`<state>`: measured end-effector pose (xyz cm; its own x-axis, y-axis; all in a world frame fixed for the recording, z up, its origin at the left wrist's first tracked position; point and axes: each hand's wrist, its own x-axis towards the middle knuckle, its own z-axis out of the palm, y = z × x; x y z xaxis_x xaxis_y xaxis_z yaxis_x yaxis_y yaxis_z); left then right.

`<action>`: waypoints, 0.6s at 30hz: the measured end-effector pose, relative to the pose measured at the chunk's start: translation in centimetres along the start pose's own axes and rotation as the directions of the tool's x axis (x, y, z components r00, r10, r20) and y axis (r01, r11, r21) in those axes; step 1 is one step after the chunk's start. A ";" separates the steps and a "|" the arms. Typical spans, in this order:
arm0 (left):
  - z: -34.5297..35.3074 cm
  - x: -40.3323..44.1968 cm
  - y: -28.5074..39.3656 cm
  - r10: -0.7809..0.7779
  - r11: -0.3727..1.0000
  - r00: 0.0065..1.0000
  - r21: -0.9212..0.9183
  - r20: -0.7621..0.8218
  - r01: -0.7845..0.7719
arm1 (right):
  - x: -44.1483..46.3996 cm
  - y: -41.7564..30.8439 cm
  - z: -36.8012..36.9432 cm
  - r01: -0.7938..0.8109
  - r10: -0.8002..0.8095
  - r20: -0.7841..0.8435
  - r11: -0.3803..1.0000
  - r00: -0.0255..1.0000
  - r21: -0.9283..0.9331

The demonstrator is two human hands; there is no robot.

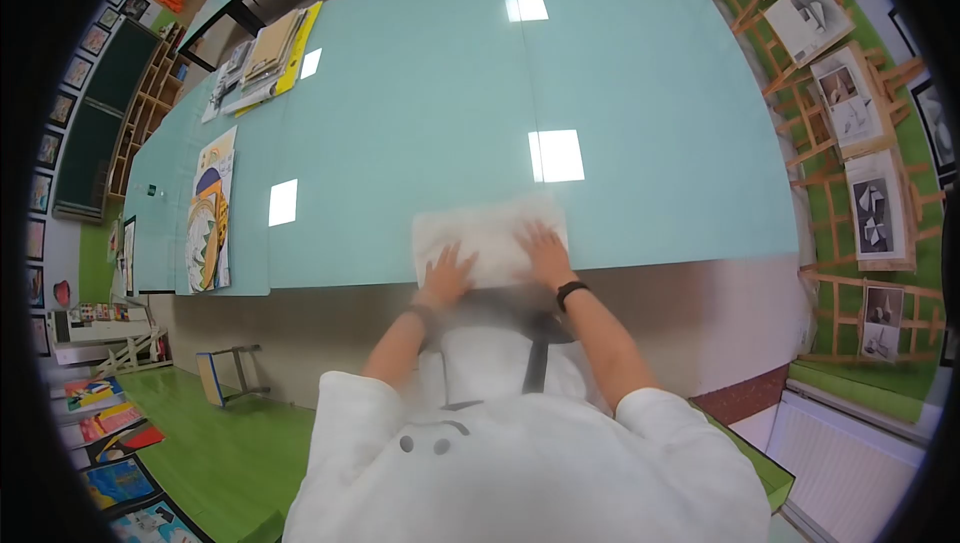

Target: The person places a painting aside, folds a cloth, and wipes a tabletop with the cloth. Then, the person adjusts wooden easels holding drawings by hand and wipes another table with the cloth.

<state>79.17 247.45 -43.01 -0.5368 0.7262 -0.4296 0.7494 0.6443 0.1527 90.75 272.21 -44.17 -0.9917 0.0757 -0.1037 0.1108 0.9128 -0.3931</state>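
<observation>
A white sheet, perhaps paper or cloth [490, 223], lies at the front edge of the pale blue table [420, 93]; it is blurred, so its material is unclear. On its left part rests my left hand [447, 275], fingers spread and flat. My right hand [543, 251] presses flat on the sheet's right side with its fingers apart, a dark band round the wrist. Both hands touch the sheet from above without gripping it. Motion smears the sheet's edges and the area just below the hands.
To the left on the table are a colourful drawing [210, 213] and a stack of papers and boards [270, 53]. Wooden easels with drawings [875, 203] line the right side. A small stool [230, 375] stands on the green floor [230, 453] at lower left.
</observation>
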 end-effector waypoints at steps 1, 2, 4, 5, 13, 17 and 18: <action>-0.6 1.2 -0.2 0.038 0.999 0.998 -0.013 0.042 -0.037 | 0.2 1.5 -0.4 0.005 -0.005 0.010 1.000 1.000 -0.015; -2.9 2.0 1.3 -0.008 1.000 0.994 0.005 0.109 0.007 | 1.0 3.1 -0.7 0.008 -0.008 0.018 1.000 1.000 -0.028; -3.1 5.4 2.1 -0.010 1.000 0.999 0.012 0.036 0.010 | 3.1 5.0 -0.6 -0.024 0.024 0.012 0.999 1.000 -0.026; -3.0 7.2 1.9 -0.009 1.000 1.000 0.011 0.007 0.009 | 4.5 6.0 -1.0 -0.055 0.055 0.000 0.998 0.998 -0.020; -5.6 27.8 -1.2 -0.048 0.996 0.990 0.071 -0.133 0.058 | 19.6 14.1 -1.4 -0.282 0.279 -0.145 0.959 0.949 -0.002; -9.2 37.8 -3.3 -0.069 0.994 0.982 0.074 -0.176 0.083 | 30.0 17.8 -3.8 -0.392 0.393 -0.006 0.915 0.919 -0.099; -10.2 39.7 -4.3 -0.054 0.994 0.984 0.088 -0.170 0.069 | 32.4 18.6 -4.4 -0.378 0.381 0.016 0.920 0.924 -0.109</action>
<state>50.66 275.96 -51.70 -0.6341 0.7208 -0.2799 0.7417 0.6693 0.0433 60.39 293.36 -50.82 -0.8733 0.4115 -0.2608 0.4693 0.8544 -0.2231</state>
